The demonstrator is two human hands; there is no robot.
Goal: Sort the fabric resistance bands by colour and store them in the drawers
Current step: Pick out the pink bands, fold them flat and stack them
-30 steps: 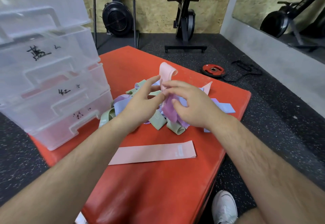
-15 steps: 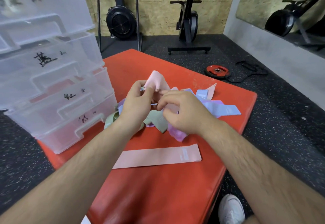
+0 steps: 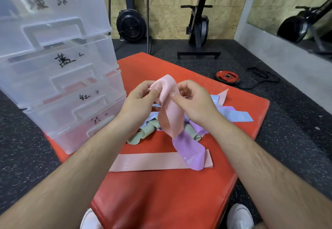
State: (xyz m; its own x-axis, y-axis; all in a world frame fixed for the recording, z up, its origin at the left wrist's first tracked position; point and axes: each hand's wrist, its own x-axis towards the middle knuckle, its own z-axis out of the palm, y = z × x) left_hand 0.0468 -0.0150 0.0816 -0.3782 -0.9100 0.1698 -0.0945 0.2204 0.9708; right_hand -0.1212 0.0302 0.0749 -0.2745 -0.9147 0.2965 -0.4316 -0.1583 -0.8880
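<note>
While both hands work above the middle of the red pad, the step in hand looks like pulling one band free of the jumble. The left hand pinches the upper fold of a pink band between thumb and curled fingers. The right hand grips the same band from the other side, thumb pressed on the cloth. The band hangs down from them as a loop, raised off the pad.

A purple band trails from the loop's lower end, and its free end drapes over the right end of a second pink band. That one lies flat and apart, nearer the pad's near edge. Whether the purple one is threaded through the loop or merely clings to it I cannot tell.

Under the hands sits the heap of green, blue and purple bands, spreading toward the pad's right edge. The drawers, a clear stack with handwritten labels, stand on the pad's left edge, and all of them are shut.

Sorting seems barely begun, with only one band set aside. The next move probably calls for shaking or drawing the purple band off. The pink one can then be laid on its flat partner, and the drawers would need a free hand to open.
</note>
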